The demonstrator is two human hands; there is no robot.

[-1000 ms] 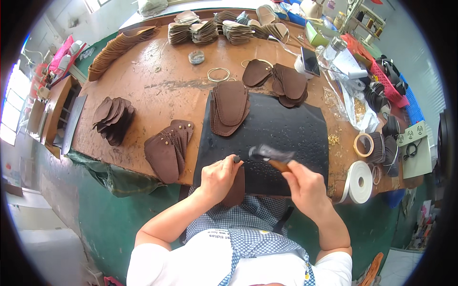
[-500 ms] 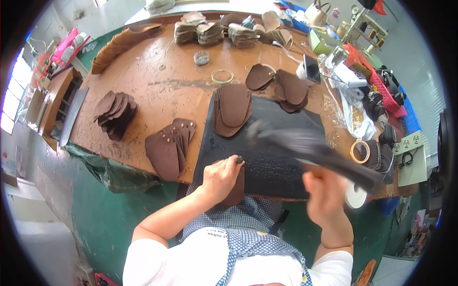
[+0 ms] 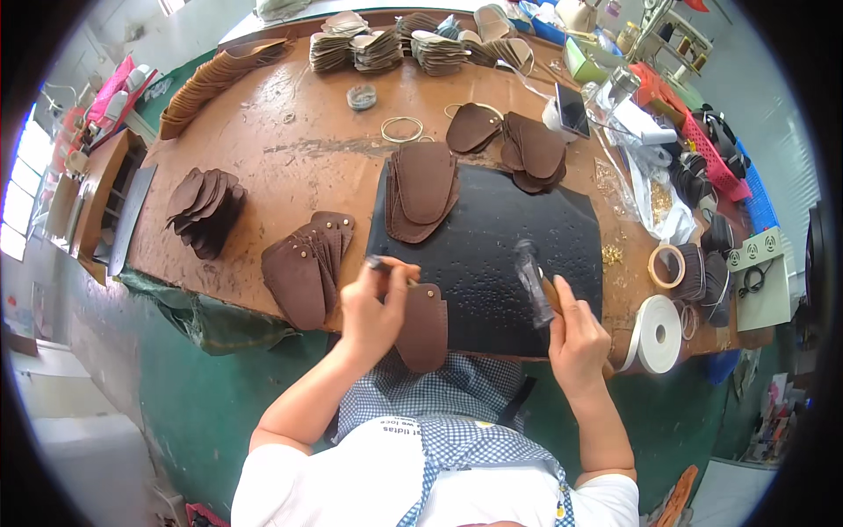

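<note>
My right hand (image 3: pixel 580 347) is closed round the wooden handle of a hammer (image 3: pixel 532 285), whose dark head is over the black mat (image 3: pixel 492 228). In my left hand (image 3: pixel 369 307) a short dark setting rod (image 3: pixel 378 263) is gripped between thumb and fingers. Beside that hand, a brown leather piece (image 3: pixel 423 329) with a brass snap near its top lies on the mat's near edge and hangs toward my lap. To its left, a fan of leather pieces (image 3: pixel 303 277) carries similar snaps. Farther up the mat rests a stack of stitched leather pieces (image 3: pixel 426 189).
Leather stacks lie at the table's left (image 3: pixel 208 206) and right of centre (image 3: pixel 534 149). Tan pieces (image 3: pixel 219 79) and several bundles (image 3: pixel 378 51) line the back. At right are a white roll (image 3: pixel 657 335), a tape roll (image 3: pixel 666 266), loose brass bits (image 3: pixel 612 255) and a phone (image 3: pixel 572 110).
The hammer, blurred before, has come down and left and shows sharply. My left hand has lifted the rod away to the left, uncovering the snap on the leather piece.
</note>
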